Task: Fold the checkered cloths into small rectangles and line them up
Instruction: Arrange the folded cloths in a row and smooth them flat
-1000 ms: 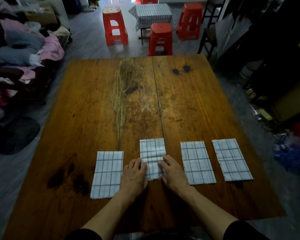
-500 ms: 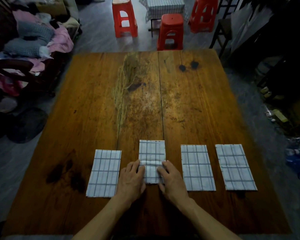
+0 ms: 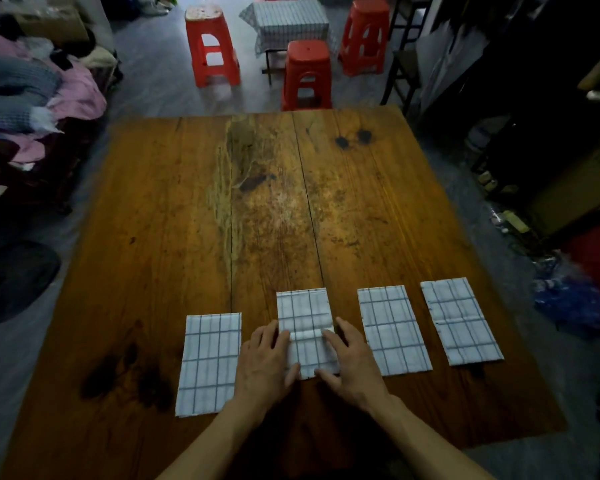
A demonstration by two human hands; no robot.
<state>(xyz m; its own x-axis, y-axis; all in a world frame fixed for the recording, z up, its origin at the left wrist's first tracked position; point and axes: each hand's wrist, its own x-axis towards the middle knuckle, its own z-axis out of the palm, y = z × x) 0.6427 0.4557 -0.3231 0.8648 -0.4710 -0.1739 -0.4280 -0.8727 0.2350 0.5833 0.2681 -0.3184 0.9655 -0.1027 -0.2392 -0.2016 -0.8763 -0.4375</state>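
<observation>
Four folded checkered cloths sit in a row near the table's front edge, all with the long axis running away from the person. Going left to right: leftmost cloth [image 3: 209,362] lies a bit nearer the person than the others, out of line; left hand [image 3: 265,362] rests flat on the left edge of the second cloth [image 3: 307,332], fingers straight and relaxed, nothing gripped; right hand [image 3: 352,362] does the same on its right edge, fingers flat, thumb at the near corner. That cloth lies between the two hands, directly ahead of the fingertips, both hands equally near, so likely a squaring or smoothing press. A ridge crosses its middle. Third cloth [image 3: 394,330] and fourth cloth [image 3: 461,320] lie apart, untouched. Worn wooden table [image 3: 274,202], dark stains. Behind: red stools [image 3: 212,46], a small covered table [image 3: 290,24]; clothes pile [image 3: 32,95] at left.
</observation>
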